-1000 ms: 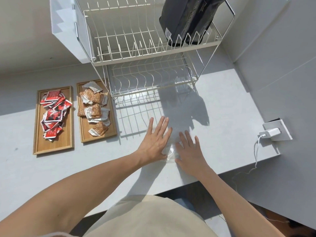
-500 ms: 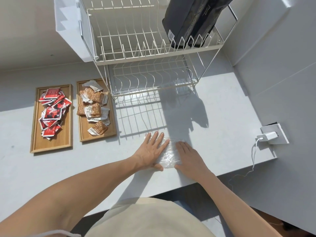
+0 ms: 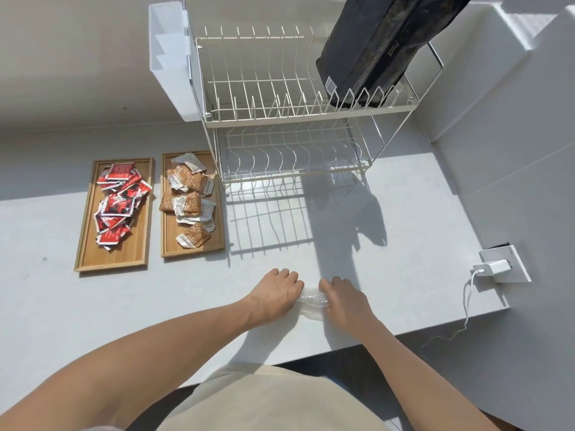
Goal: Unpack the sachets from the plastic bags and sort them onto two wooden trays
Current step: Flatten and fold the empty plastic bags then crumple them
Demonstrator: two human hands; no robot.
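Note:
A crumpled clear plastic bag [image 3: 312,301] lies on the white counter near its front edge. My left hand [image 3: 275,295] and my right hand [image 3: 343,300] curl their fingers on it from either side. It looks empty. At the left stand two wooden trays. The left tray [image 3: 113,261] holds several red sachets [image 3: 119,202]. The right tray [image 3: 193,248] holds several brown and white sachets [image 3: 189,195].
A two-tier wire dish rack [image 3: 295,119] stands behind the hands, with a black bag [image 3: 382,48] in its top tier and a white caddy [image 3: 169,57] on its left side. A white charger [image 3: 493,267] is plugged in at the right, cable hanging over the counter edge.
Both hands went from lying flat with spread fingers on the bag to curled fingers, gathering the bag into a small bunch between them. The view shifted slightly.

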